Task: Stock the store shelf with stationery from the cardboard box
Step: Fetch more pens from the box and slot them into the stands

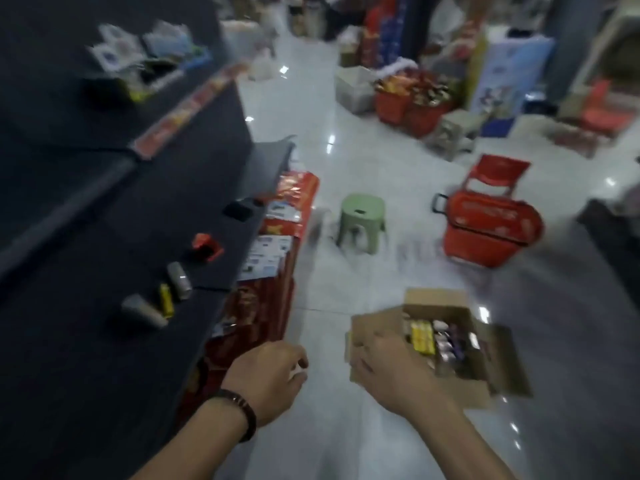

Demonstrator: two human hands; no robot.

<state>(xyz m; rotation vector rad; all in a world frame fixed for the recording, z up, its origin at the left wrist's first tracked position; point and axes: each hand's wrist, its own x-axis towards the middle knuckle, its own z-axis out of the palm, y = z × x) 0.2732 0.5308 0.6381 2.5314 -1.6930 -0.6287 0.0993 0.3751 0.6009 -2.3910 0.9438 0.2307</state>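
You are working between shelf and cardboard box.
Your left grip is curling, contents too blurred to tell; your right grip is grasping the open box's near flap on the floor.
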